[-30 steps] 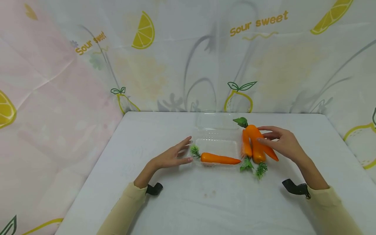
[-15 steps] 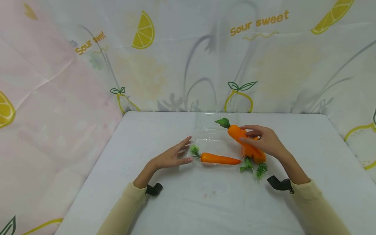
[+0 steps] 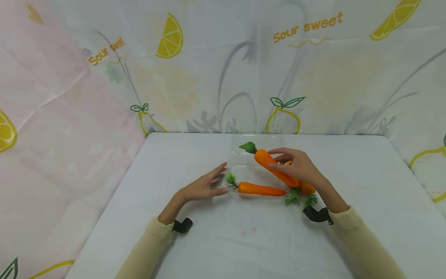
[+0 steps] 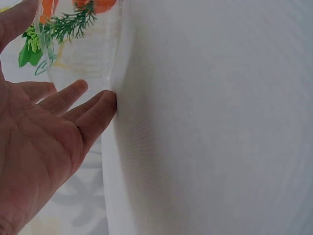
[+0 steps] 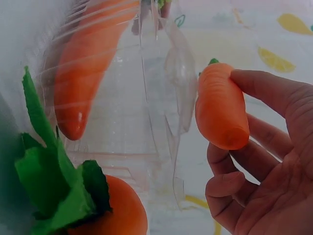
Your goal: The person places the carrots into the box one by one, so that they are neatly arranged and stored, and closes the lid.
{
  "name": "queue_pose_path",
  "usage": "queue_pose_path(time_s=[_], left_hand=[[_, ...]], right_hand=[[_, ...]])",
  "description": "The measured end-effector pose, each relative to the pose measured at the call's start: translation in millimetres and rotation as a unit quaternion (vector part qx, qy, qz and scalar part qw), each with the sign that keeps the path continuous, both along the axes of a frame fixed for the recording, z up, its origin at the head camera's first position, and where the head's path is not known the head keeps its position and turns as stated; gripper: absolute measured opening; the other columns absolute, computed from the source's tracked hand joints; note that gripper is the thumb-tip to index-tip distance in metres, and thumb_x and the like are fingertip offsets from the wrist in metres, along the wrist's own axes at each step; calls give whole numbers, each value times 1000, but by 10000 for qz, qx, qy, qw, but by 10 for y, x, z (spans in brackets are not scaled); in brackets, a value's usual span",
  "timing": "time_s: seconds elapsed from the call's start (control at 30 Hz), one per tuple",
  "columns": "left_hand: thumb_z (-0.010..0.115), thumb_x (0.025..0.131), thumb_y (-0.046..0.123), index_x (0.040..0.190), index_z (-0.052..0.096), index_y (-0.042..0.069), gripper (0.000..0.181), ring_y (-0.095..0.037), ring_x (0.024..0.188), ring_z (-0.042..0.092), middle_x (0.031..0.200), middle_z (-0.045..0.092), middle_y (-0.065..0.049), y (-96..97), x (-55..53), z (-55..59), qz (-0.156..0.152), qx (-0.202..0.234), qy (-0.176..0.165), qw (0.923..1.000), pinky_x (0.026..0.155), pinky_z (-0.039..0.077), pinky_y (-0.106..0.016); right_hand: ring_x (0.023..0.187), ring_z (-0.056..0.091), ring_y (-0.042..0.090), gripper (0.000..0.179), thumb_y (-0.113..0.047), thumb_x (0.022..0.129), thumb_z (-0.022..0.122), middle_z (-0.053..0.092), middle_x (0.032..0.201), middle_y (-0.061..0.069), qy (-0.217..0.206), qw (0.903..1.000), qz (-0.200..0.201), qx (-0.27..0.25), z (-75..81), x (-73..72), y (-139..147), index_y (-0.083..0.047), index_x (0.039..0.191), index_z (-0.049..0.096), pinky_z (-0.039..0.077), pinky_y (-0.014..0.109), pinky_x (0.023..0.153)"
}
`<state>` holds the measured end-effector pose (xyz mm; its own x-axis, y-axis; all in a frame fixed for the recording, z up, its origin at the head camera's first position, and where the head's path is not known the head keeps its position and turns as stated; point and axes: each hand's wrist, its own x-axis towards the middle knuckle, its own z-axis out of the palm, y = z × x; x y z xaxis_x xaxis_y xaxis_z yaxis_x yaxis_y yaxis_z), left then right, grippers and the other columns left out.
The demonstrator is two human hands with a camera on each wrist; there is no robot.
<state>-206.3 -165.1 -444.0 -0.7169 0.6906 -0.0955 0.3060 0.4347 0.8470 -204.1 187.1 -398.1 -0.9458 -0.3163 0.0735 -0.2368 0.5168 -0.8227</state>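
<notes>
A carrot (image 3: 266,159) with a green leafy top is pinched between the thumb and fingers of my right hand (image 3: 299,166), tilted above a clear plastic box (image 3: 245,171). Inside the box, along its near side, lies another carrot (image 3: 259,189), its top pointing left. My left hand (image 3: 202,188) is at the box's left end with its fingers extended; in the left wrist view the fingertips are by the clear wall (image 4: 80,58). The right wrist view shows the held carrot (image 5: 222,107) from its tip end, beside the box.
More orange carrots (image 3: 307,188) with green tops (image 3: 292,197) lie at the box's right end, partly hidden behind the held carrot and right hand. The box's clear lid (image 3: 254,142) is folded back toward the lemon-print cloth (image 3: 209,77). Everything stands on a white table (image 3: 244,240).
My right hand has lifted one carrot off the group at the right and carried it left, over the box. The left hand and the carrot in the box have stayed put.
</notes>
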Motion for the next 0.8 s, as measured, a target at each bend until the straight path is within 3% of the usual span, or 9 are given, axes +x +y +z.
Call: queue_pose_path(time_s=[0.33, 0.53, 0.8], left_hand=[[68, 94, 34, 160, 7, 14, 92, -25, 144, 30, 162, 21, -8, 8, 18, 29, 38, -108, -12, 9999, 113, 33, -42], [68, 94, 35, 160, 6, 14, 93, -24, 144, 30, 162, 21, -7, 9, 9, 17, 38, -123, -27, 9999, 113, 33, -41], [68, 94, 36, 160, 7, 16, 92, -25, 144, 30, 162, 20, -7, 2, 9, 13, 33, -90, -18, 10000, 113, 33, -41]], right_hand=[[89, 61, 19, 45, -39, 87, 76, 73, 103, 1, 324, 9988, 312, 189, -122, -49, -171, -20, 126, 66, 53, 34, 69], [93, 61, 16, 43, -34, 88, 76, 70, 109, -1, 533, 9962, 611, 329, -176, -28, -229, -21, 127, 65, 52, 33, 71], [86, 58, 13, 39, -29, 90, 75, 71, 105, -3, 806, 9869, 932, 1038, -255, -17, -313, -19, 127, 66, 50, 28, 67]])
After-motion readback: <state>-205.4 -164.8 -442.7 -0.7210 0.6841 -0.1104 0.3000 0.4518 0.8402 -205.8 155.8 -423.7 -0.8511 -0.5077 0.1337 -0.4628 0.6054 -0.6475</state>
